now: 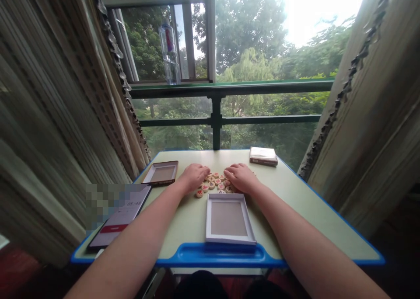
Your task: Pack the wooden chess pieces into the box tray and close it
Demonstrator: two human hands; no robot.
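Several round wooden Chinese chess pieces (211, 185) with red and dark characters lie in a loose cluster on the pale table. My left hand (194, 176) rests at the cluster's left side, fingers stretched toward the pieces and partly covering some. On the opposite side, my right hand (241, 176) lies palm down over other pieces, its fingers extended. Neither hand visibly grips a piece. Just in front of the pieces sits a shallow white open box (228, 218) with a grey bottom and nothing inside.
Left of my hands lies another shallow open box part (160, 173), with a tablet (123, 213) nearer. A small flat box (263, 155) stands at the back right. The table (311, 220) has a blue edge. Beyond are a green railing (269, 86), a plastic bottle (169, 50) and curtains.
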